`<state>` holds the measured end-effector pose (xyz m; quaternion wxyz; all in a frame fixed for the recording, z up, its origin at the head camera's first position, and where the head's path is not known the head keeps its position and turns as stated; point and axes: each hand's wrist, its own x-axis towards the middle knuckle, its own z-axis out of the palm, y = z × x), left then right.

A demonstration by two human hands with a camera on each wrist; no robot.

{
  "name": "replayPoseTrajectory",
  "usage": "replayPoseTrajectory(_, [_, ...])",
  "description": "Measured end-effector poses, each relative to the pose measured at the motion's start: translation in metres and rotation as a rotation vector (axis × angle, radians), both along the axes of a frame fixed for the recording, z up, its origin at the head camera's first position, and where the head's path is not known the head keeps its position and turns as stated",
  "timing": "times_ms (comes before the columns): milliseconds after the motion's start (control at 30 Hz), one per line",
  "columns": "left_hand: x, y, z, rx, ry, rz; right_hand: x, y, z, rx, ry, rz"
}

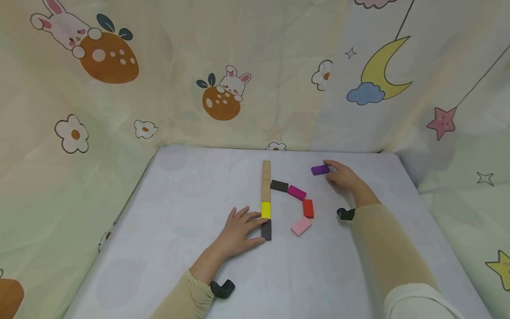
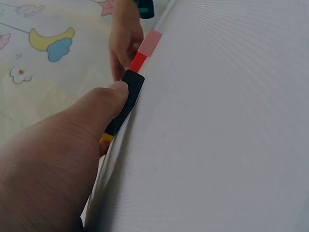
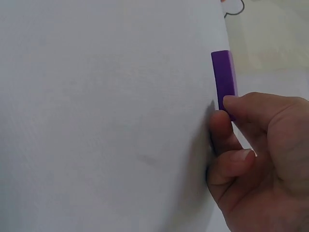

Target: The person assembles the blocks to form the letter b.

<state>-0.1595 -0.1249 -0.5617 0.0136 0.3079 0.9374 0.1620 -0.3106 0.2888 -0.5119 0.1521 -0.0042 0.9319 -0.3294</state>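
Note:
In the head view my left hand lies spread beside a column of blocks, its fingertips at the yellow block and the black block below it. The left wrist view shows the thumb against that black block. Above the yellow block, two plain wooden blocks continue the column. My right hand pinches one end of a purple block between thumb and finger. In the right wrist view the purple block points away from the fingertips.
A curve of blocks bends right from the column: dark grey, magenta, red and pink. They lie on a white table. Printed cloth hangs behind and at the sides.

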Motion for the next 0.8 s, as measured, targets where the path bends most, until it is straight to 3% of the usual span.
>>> replayPoseTrajectory(433, [0.0004,-0.0011,-0.0003,-0.004,0.003,0.001,0.0001,-0.0064,-0.004,0.071,0.1,0.019])
replayPoseTrajectory(800, [0.0008,-0.0008,0.0,-0.003,0.009,0.002,0.0049,-0.0052,-0.0059,0.065,0.09,-0.016])
